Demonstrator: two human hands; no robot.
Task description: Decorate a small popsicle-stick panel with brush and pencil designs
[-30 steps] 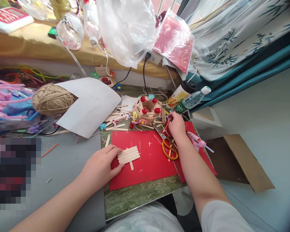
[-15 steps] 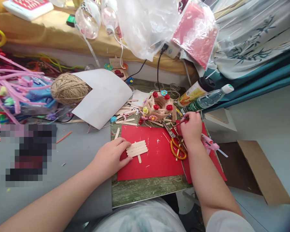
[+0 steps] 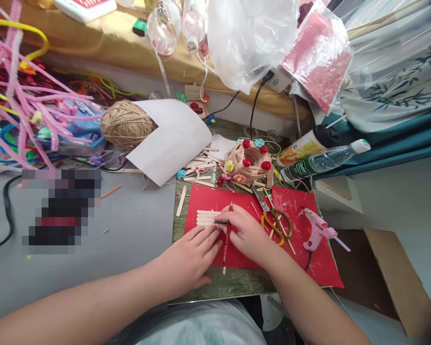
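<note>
A small raft of craft sticks (image 3: 205, 218), laid side by side, rests on red card (image 3: 204, 196). My left hand (image 3: 192, 254) lies along its near edge, fingers stretched and thumb apart, fingertips beside my right hand's. In my right hand (image 3: 246, 232) is a red pencil (image 3: 225, 254), its eraser end pointing toward me. A small dark object (image 3: 221, 221) shows at the right fingertips over the sticks; I cannot make out what it is. Orange-handled scissors (image 3: 275, 218) lie open to the right, and a pink glue gun (image 3: 316, 230) is beyond them.
A twine basket with felt-like flowers (image 3: 249, 160) stands behind the card among loose craft sticks (image 3: 201, 179). Further back are a twine ball (image 3: 127, 123), white paper (image 3: 175, 139), a plastic bottle (image 3: 323, 160) and a drink cup (image 3: 305, 143). Pink pipe cleaners (image 3: 50, 115) heap at left.
My right hand has come from the far right of the card to the craft sticks, bringing the pencil. My left hand has shifted from the raft's left end to its near edge.
</note>
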